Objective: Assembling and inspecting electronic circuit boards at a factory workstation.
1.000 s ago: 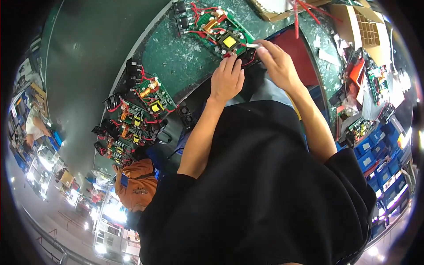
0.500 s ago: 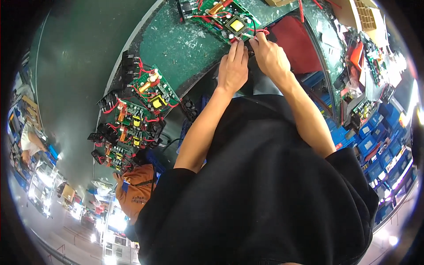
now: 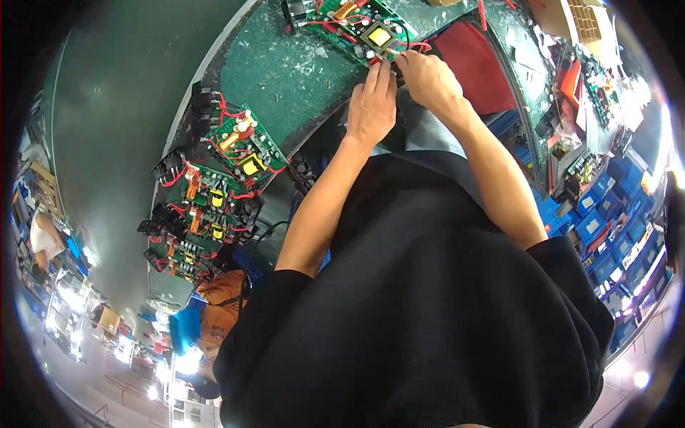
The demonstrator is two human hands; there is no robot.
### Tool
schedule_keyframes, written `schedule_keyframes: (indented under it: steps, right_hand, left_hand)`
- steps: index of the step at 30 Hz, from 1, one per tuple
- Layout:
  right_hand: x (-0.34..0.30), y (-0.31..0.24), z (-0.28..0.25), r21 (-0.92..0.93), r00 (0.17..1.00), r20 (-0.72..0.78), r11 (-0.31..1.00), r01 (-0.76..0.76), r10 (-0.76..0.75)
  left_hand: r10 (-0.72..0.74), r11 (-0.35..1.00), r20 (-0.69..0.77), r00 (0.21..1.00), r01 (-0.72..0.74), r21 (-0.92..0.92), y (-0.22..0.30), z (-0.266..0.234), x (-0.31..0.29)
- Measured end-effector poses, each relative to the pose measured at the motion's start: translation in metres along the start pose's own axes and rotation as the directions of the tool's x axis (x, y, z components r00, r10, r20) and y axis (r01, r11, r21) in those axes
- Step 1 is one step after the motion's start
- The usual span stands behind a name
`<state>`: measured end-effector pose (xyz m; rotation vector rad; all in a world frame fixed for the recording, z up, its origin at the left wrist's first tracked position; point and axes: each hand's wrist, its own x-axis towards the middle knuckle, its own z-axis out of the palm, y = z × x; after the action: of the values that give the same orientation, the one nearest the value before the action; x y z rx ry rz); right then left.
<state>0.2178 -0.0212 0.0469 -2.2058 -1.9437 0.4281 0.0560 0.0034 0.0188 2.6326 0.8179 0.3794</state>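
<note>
A green circuit board (image 3: 342, 30) with a yellow-cored transformer, red wires and black connectors lies at the far side of the workbench. My left hand (image 3: 372, 107) reaches to its near corner, fingertips closed on the edge beside a small red part. Close by on the right, my right hand (image 3: 432, 82) is pinched at the same corner. A thin, pale piece shows at its fingertips, too small to name. A black wire and a red wire loop just beyond these fingers. My knuckles hide the exact contact points.
Several similar boards (image 3: 246, 146) line the bench's left side, their red wires overhanging. A red cloth or sheet (image 3: 474, 68) lies right of my hands. Farther right are a cardboard box (image 3: 556, 20), cluttered parts and blue bins (image 3: 592, 225). A person in orange (image 3: 222, 289) is at lower left.
My right hand has shifted slightly left and closer to the board's corner, its fingers more curled. The left hand stays at the edge. The person in orange now has a blue object beside them.
</note>
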Motion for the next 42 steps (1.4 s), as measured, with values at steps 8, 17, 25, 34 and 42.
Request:
schedule_keyframes:
  steps: [8, 17, 25, 34, 42]
  right_hand:
    - [0.012, 0.017, -0.002, -0.058, 0.965, 0.224, 0.986, 0.154, -0.138]
    - [0.016, 0.018, 0.003, 0.008, 0.964, 0.189, 0.982, 0.189, -0.187]
    - [0.013, 0.012, -0.001, 0.119, 0.973, 0.164, 0.983, 0.143, -0.161]
    - [0.013, -0.012, -0.021, 0.623, 0.676, 0.647, 0.267, -0.736, 0.352]
    - [0.008, -0.013, -0.018, 0.624, 0.576, 0.78, -0.372, -0.687, 0.245]
  left_hand:
    - [0.002, 1.0, -0.006, 1.0, -0.002, 0.022, -0.001, 0.001, 0.001]
    - [0.05, 0.997, 0.001, 0.999, -0.05, 0.051, -0.007, 0.004, -0.002]
    - [0.063, 0.997, -0.003, 0.998, -0.063, 0.047, -0.008, 0.004, -0.002]
    - [0.062, 0.998, -0.024, 0.998, -0.062, 0.019, -0.01, 0.004, -0.002]
    - [0.063, 0.998, -0.015, 0.998, -0.063, 0.005, -0.009, 0.005, -0.002]
